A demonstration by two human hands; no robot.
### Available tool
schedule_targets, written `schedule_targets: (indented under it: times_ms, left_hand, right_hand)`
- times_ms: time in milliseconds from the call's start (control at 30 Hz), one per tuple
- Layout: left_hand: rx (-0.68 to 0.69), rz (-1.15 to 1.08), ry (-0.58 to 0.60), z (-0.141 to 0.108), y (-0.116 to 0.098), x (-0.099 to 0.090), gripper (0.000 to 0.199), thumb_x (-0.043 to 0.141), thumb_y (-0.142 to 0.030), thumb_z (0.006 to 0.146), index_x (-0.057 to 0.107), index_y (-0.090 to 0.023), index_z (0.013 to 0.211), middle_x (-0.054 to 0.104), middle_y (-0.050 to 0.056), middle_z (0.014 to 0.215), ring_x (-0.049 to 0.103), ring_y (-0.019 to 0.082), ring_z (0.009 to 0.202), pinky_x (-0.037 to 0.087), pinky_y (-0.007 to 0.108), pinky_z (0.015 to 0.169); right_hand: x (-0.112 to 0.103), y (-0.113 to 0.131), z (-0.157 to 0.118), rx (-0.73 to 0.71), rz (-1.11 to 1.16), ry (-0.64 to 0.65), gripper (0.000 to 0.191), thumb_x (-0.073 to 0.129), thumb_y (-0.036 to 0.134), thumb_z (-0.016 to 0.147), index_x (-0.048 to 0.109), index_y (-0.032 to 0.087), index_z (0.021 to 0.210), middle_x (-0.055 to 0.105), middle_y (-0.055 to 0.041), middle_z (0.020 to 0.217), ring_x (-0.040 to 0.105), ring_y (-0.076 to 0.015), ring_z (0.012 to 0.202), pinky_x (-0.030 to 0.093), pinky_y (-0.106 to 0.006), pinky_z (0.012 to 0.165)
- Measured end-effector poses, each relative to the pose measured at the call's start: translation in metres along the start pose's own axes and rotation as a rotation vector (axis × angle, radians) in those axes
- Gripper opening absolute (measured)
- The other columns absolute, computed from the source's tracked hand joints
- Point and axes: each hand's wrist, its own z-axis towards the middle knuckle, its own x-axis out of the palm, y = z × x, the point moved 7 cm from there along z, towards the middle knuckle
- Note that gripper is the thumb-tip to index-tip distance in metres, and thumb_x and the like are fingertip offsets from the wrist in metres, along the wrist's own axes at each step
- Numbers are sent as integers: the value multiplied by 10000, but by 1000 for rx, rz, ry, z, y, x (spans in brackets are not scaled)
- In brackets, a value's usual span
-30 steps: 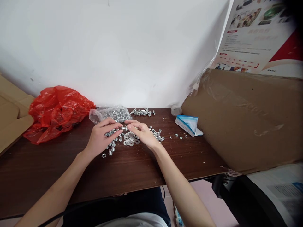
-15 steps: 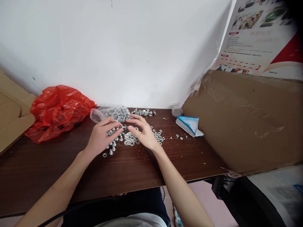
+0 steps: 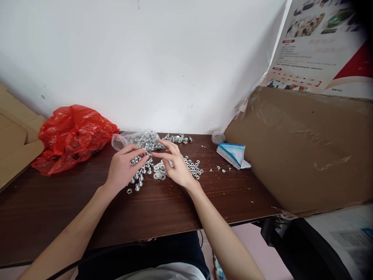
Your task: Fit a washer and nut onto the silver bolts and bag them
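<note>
My left hand pinches a small metal bolt between thumb and fingertips, above the tabletop. My right hand is open; its index fingertip reaches to the bolt's end, and its thumb stands apart. Whether a nut or washer sits on the bolt is too small to tell. Loose bolts stand and lie under my left hand, which hides some of them. A cluster of flat washers lies between the hands, partly covered by the right one. Small nuts are spread just right of my right hand.
Behind the hands rests a clear bag of hardware, beside a pile of assembled-looking bolts. A red plastic bag is at left. At right are a blue-white packet, a round clear container and a cardboard panel.
My right index finger has stretched out to the bolt, and the right thumb has drawn back from it. My left hand keeps its pinch almost in place.
</note>
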Motion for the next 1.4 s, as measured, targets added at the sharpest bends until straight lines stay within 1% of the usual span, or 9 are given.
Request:
schedule_targets:
  times_ms: [67, 467, 633, 733, 867, 1000, 1167, 1300, 1400]
  left_hand:
    - [-1, -2, 0, 0, 0, 0, 169, 609, -315, 878, 710, -183, 910, 648, 21, 848, 589, 122, 693, 494, 256, 653]
    - [-28, -9, 18, -1, 3, 3, 212, 604, -359, 883, 713, -181, 916, 660, 22, 857, 593, 114, 674, 483, 237, 595]
    - [-63, -11, 15, 0, 2, 2, 241, 601, -383, 876, 721, -177, 907, 669, 22, 845, 594, 114, 673, 471, 228, 572]
    - [-67, -23, 20, 0, 3, 3, 244, 603, -382, 874, 723, -173, 912, 667, 25, 850, 591, 113, 671, 458, 223, 546]
    - [-67, -26, 30, 0, 3, 4, 232, 601, -373, 875, 724, -179, 911, 666, 21, 851, 585, 109, 664, 463, 225, 561]
    - [-80, -33, 29, 1, 3, 3, 233, 602, -375, 870, 724, -180, 906, 661, 21, 836, 579, 109, 654, 453, 223, 542]
    - [-93, -22, 34, 1, 3, 3, 238, 593, -382, 873, 725, -187, 910, 663, 23, 851, 577, 112, 662, 451, 224, 539]
    - [-78, -32, 33, 1, 2, 4, 236, 598, -372, 871, 725, -179, 918, 659, 24, 855, 570, 107, 649, 429, 220, 510]
    - [-69, -40, 22, 1, 2, 3, 233, 586, -355, 880, 725, -169, 896, 658, 23, 838, 570, 107, 651, 431, 223, 526]
  right_hand:
    - [-1, -2, 0, 16, 2, -24, 501, 401, -13, 792, 738, 355, 840, 450, 119, 1426, 300, -219, 1394, 339, -555, 1093]
    - [-2, -5, 1, 10, -157, -81, 554, 393, -36, 815, 707, 340, 1075, 395, 68, 1487, 254, -231, 1418, 358, -576, 1094]
    - [-1, -1, 0, -49, -231, -93, 538, 368, -85, 753, 746, 291, 819, 432, 95, 1457, 302, -215, 1403, 410, -519, 1084]
    - [-1, -3, 0, -43, -251, -97, 615, 355, -96, 749, 724, 311, 1026, 400, 75, 1485, 278, -214, 1417, 413, -530, 1082]
    - [0, -6, 1, -44, -226, -89, 617, 338, -112, 713, 746, 290, 941, 397, 79, 1488, 269, -209, 1421, 398, -515, 1100]
    - [-1, -8, 1, -26, -201, -97, 681, 330, -115, 712, 699, 290, 1117, 372, 54, 1508, 264, -212, 1424, 385, -533, 1107]
    - [-1, -7, 1, -24, -173, -104, 579, 352, -102, 727, 755, 296, 850, 420, 99, 1469, 295, -211, 1409, 386, -524, 1106]
    - [5, -16, 1, 29, -152, -67, 600, 383, -84, 750, 719, 298, 1068, 366, 56, 1510, 248, -224, 1426, 384, -538, 1099]
    - [5, -19, 1, 40, -119, -54, 555, 388, -77, 753, 753, 306, 924, 372, 88, 1501, 255, -218, 1423, 372, -533, 1105]
